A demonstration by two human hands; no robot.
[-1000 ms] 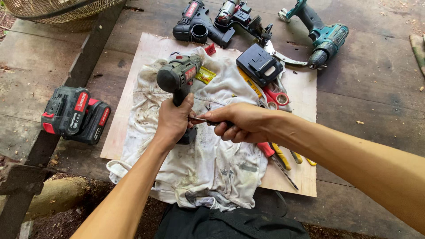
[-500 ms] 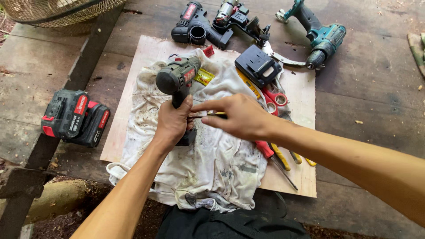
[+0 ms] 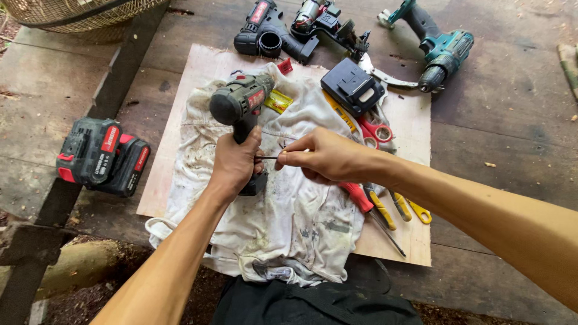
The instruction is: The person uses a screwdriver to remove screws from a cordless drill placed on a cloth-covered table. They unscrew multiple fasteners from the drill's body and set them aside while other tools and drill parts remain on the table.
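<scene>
Upright over a stained white cloth, the grey cordless drill stands gripped by its handle in the left hand, fingers clenched around it. Just beside it, the right hand pinches a thin dark rod, probably a screwdriver shaft, whose tip meets the handle. Under the cloth lies a plywood board. Nearby rest a black battery pack, red-handled scissors, a teal drill and, well apart, two red-and-black batteries.
</scene>
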